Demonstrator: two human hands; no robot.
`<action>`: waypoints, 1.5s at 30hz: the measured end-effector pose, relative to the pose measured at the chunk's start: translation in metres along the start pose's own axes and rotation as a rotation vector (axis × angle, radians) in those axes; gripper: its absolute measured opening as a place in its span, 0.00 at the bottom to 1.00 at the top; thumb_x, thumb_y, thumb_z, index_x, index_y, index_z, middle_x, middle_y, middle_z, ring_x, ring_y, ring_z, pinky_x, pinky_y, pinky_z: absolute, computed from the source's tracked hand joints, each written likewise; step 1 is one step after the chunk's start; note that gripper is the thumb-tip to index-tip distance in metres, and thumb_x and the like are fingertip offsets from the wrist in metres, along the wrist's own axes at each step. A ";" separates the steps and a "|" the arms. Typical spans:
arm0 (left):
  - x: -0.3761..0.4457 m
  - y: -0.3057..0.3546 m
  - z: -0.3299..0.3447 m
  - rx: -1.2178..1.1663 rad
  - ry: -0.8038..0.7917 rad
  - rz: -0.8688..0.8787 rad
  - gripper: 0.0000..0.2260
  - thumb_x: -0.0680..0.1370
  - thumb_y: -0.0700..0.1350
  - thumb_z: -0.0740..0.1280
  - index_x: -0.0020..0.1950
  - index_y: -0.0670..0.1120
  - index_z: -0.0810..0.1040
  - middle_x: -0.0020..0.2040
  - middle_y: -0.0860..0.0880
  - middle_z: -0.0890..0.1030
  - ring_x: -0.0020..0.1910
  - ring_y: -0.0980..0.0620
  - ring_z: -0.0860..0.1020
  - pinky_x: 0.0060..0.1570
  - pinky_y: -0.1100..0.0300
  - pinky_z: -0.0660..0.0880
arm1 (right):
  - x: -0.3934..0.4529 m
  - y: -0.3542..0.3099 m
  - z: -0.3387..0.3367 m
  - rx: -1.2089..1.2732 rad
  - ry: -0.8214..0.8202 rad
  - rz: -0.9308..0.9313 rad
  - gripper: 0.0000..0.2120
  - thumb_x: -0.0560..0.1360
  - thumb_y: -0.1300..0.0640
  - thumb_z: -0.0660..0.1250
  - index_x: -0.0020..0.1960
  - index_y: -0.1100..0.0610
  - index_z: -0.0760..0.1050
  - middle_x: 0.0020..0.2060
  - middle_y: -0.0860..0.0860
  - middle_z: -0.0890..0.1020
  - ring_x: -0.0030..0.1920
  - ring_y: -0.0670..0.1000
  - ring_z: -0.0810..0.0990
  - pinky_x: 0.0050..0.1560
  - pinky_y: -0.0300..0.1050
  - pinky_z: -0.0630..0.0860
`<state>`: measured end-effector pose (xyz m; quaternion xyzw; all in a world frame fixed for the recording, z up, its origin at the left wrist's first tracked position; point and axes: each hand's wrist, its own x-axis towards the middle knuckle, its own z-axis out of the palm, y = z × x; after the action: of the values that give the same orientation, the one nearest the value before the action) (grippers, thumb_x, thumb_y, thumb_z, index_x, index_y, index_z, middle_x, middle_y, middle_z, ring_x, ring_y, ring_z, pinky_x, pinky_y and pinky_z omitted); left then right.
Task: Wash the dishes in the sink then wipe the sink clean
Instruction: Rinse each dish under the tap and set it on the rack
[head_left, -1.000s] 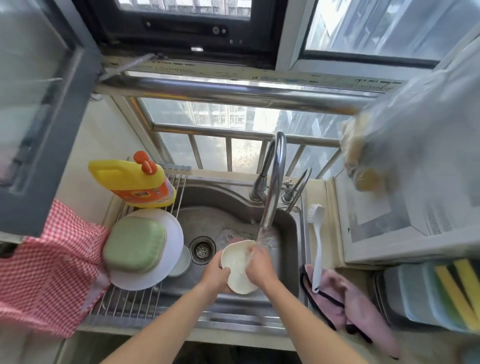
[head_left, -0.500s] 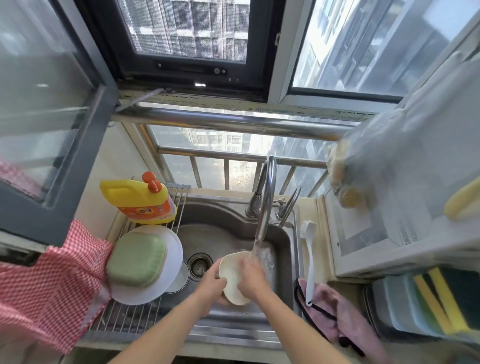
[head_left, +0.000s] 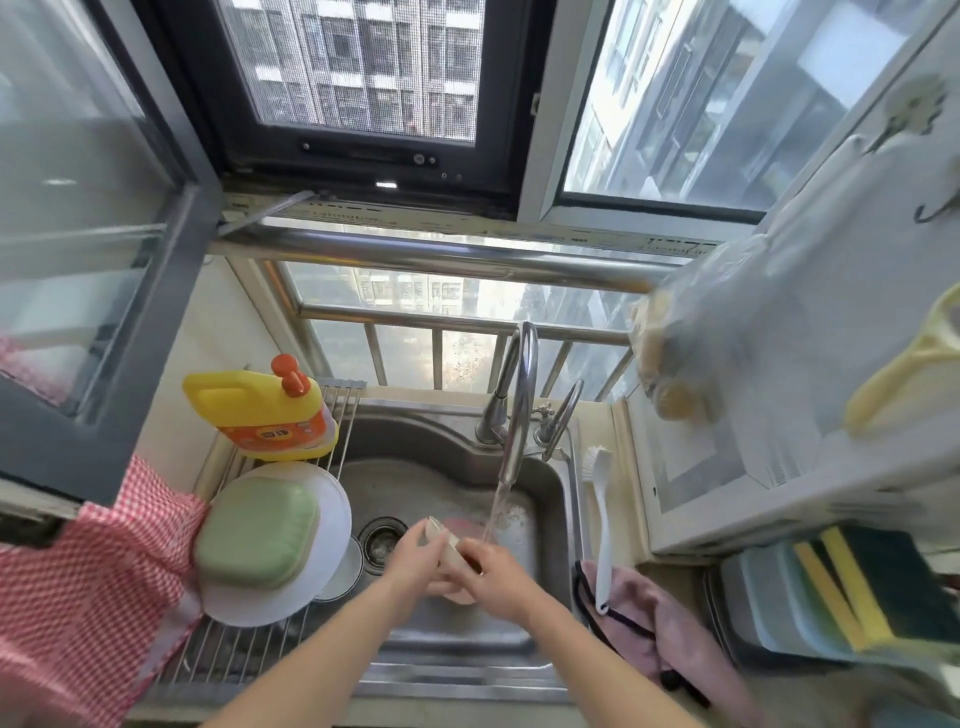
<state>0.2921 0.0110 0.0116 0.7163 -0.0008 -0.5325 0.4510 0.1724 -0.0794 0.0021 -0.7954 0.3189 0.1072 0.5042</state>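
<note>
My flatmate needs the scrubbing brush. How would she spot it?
Start at the steel sink; on the counter along its right rim lies a white long-handled dish brush. Its bristle head points toward the window, and its handle end rests on a pink cloth.

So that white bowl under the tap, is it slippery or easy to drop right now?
Probably slippery: the bowl sits by the running stream from the faucet, so it looks wet. It seems rigid and likely breakable against the steel sink. Both the left hand and right hand hold it, which should steady it.
</note>
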 end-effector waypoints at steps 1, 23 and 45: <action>0.002 -0.002 0.002 0.046 0.004 0.008 0.06 0.82 0.43 0.63 0.57 0.51 0.77 0.58 0.37 0.81 0.44 0.41 0.85 0.43 0.47 0.83 | 0.001 0.002 -0.001 0.022 0.043 0.014 0.13 0.80 0.43 0.60 0.44 0.50 0.76 0.39 0.45 0.80 0.39 0.42 0.75 0.44 0.44 0.73; 0.027 -0.030 0.001 0.580 0.015 0.308 0.12 0.76 0.47 0.72 0.34 0.50 0.75 0.30 0.57 0.77 0.31 0.59 0.69 0.35 0.59 0.67 | 0.012 0.028 0.029 -0.090 0.458 0.081 0.21 0.82 0.46 0.61 0.74 0.51 0.68 0.71 0.45 0.70 0.72 0.47 0.66 0.74 0.44 0.64; 0.019 -0.045 0.008 0.092 -0.038 0.063 0.12 0.80 0.35 0.64 0.40 0.44 0.82 0.34 0.51 0.80 0.33 0.56 0.75 0.32 0.64 0.70 | 0.021 0.020 0.024 0.121 0.361 0.270 0.20 0.85 0.45 0.48 0.55 0.49 0.78 0.54 0.50 0.81 0.58 0.54 0.77 0.58 0.50 0.71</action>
<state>0.2727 0.0228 -0.0325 0.7257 -0.0567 -0.5309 0.4340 0.1800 -0.0728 -0.0339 -0.7201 0.5132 0.0101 0.4670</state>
